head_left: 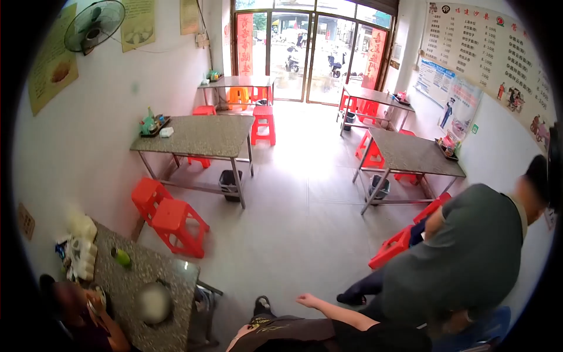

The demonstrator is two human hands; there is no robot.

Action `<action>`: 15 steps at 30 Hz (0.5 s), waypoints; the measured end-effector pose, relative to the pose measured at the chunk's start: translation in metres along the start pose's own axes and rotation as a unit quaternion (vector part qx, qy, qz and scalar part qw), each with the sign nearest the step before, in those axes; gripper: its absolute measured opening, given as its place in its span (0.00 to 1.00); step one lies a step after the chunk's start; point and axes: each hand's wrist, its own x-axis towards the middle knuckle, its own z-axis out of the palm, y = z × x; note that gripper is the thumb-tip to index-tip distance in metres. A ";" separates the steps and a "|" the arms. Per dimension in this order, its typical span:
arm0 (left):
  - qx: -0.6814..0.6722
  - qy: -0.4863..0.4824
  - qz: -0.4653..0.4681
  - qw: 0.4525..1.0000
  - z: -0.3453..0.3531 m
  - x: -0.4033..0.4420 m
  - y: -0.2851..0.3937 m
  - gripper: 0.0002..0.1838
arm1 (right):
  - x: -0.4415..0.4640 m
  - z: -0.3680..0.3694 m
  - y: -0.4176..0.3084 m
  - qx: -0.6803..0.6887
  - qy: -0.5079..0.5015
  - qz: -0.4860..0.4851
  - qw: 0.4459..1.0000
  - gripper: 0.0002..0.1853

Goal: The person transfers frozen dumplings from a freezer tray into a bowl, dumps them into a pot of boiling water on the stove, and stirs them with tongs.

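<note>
My right hand (305, 300) hangs in front of my dark shirt (281, 332), over the grey floor. Its fingers look loosely curled, and I see nothing in them. Of my left arm (239, 335) only a small patch of skin shows at the bottom edge; the left hand itself is out of sight. One dark shoe (263, 303) of mine stands on the floor. Left of me is a speckled table (126, 287) with a pale round bowl or pot (153, 303) and a green can-like container (121, 257) on it.
A person in dark grey (457, 252) leans close on my right; another person (79, 308) sits at the left table. Red stools (179, 226) stand by the left wall. A left table (199, 135) and right table (410, 151) flank the aisle towards glass doors (308, 56).
</note>
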 end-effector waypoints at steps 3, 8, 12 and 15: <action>-0.001 -0.020 -0.006 1.000 -0.074 0.069 0.056 0.47 | 0.047 -0.021 0.011 -0.063 -0.001 0.086 0.994 0.23; 0.057 -0.066 0.014 0.996 -0.157 0.183 0.163 0.46 | 0.088 -0.076 -0.041 -0.020 0.062 0.109 0.992 0.27; 0.106 -0.112 0.122 0.981 -0.200 0.274 0.280 0.39 | 0.175 -0.086 -0.003 0.027 0.109 0.094 0.989 0.38; 0.044 -0.136 0.149 0.979 -0.207 0.335 0.369 0.34 | 0.228 -0.146 -0.015 0.066 0.075 0.129 0.987 0.37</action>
